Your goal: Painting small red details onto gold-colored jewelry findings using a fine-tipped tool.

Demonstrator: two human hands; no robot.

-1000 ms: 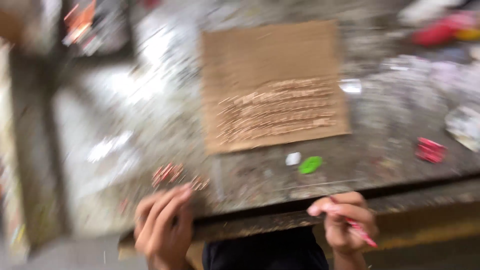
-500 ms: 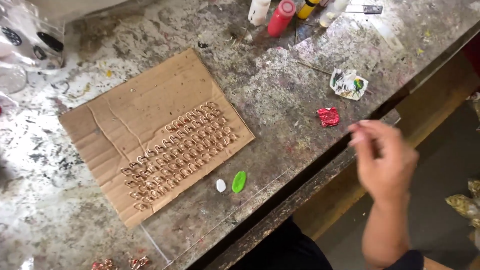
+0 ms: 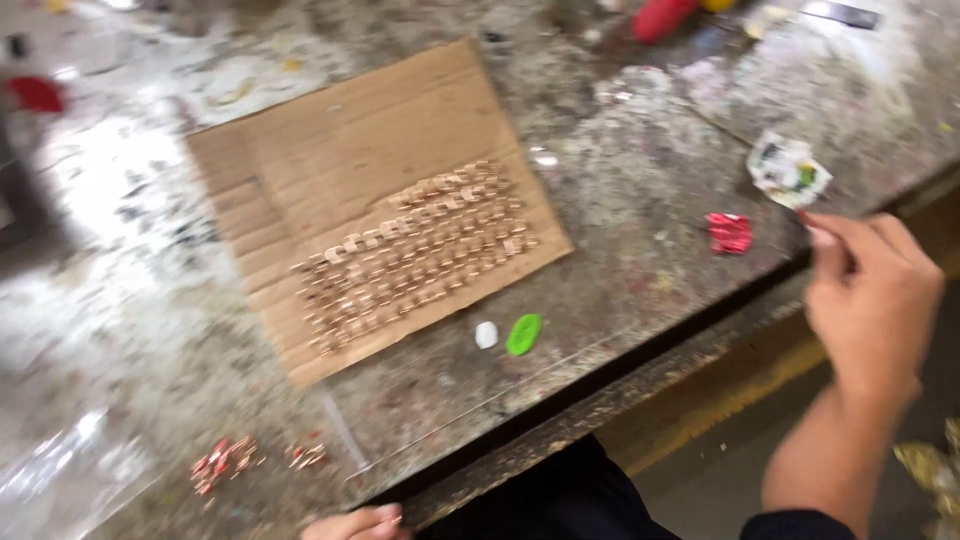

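Note:
A brown cardboard sheet (image 3: 350,150) lies on the paint-stained workbench (image 3: 640,170). Rows of small copper-coloured pieces (image 3: 420,250) cover its near half. My right hand (image 3: 870,300) hovers at the bench's right front edge, fingers pinched together, with only a small red tip of a thin stick showing past the fingertips. It is closest to a crumpled white paint-smeared scrap (image 3: 790,170) and a red crumpled bit (image 3: 730,232). Just the knuckles of my left hand (image 3: 355,523) show at the bottom, by the bench's front edge; its grip is hidden.
A green oval blob (image 3: 523,333) and a small white piece (image 3: 486,334) lie in front of the cardboard. Loose red and copper bits (image 3: 225,460) sit at the near left. A red bottle (image 3: 660,15) stands at the far edge. The view is blurred.
The view has swung and closed in on the bench. My right hand has moved from below the front edge up to the right side. My left hand has dropped to the bottom.

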